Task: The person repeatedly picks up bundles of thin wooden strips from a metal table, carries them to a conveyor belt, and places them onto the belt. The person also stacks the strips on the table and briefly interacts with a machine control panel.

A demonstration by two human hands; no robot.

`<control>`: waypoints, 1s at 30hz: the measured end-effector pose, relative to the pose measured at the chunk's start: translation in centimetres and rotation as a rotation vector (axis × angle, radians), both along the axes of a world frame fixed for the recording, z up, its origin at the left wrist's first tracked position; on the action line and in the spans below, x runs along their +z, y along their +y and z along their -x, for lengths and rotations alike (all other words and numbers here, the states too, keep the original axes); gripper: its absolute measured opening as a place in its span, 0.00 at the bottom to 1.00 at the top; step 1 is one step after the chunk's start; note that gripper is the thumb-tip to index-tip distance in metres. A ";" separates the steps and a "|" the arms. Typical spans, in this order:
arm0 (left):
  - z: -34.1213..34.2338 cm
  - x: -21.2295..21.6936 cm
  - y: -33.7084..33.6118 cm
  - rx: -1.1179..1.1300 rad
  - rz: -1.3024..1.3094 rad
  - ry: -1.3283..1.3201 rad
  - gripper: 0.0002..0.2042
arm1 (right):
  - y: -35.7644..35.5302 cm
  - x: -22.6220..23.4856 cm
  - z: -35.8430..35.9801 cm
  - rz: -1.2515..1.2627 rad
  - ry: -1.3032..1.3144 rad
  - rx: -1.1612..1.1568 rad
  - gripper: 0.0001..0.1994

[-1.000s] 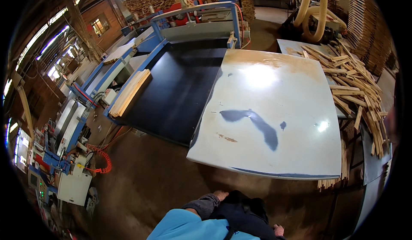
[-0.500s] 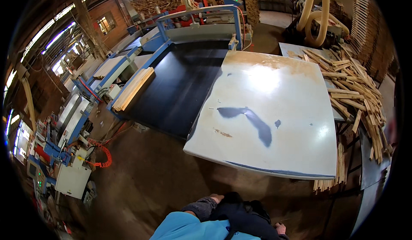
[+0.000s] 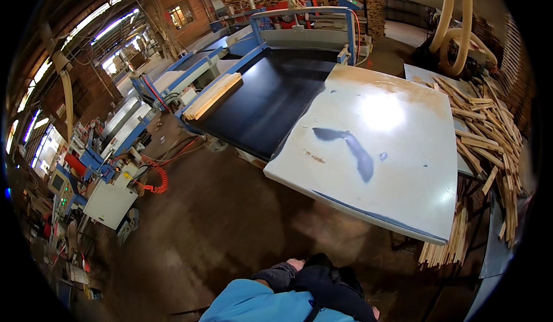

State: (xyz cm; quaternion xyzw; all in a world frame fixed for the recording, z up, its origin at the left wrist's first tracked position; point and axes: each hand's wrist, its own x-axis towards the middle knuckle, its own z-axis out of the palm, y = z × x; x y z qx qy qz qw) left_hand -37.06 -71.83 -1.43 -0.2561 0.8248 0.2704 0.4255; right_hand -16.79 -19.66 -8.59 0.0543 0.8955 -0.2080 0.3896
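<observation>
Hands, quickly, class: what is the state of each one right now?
Left hand: only a bit shows, against dark cloth; grip cannot be told.
Right hand: barely visible; cannot be told.

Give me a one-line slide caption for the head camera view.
Hands held low above the workshop floor, near a worn white table beside a black conveyor belt carrying wooden boards.

A woodworking factory hall.

A black conveyor belt [image 3: 271,100] carries a pale wooden board [image 3: 212,95] toward a worn white table [image 3: 374,149]; heaps of wood strips [image 3: 489,132] lie beside it, blue machines [image 3: 173,86] stand in rows, and thick dust hoses [image 3: 455,28] hang overhead.
</observation>
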 end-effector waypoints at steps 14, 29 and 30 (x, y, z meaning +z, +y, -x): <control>0.4 -4.2 -1.2 -0.191 -0.031 0.011 0.35 | 1.2 -5.4 0.7 0.071 0.194 -0.085 0.12; 3.2 -3.0 -2.9 -0.610 -0.042 0.035 0.30 | -2.8 -7.2 -3.0 0.190 0.359 -0.036 0.12; 3.4 -3.3 -3.1 -0.621 -0.042 -0.006 0.30 | -3.2 -7.2 -3.3 0.163 0.349 -0.086 0.12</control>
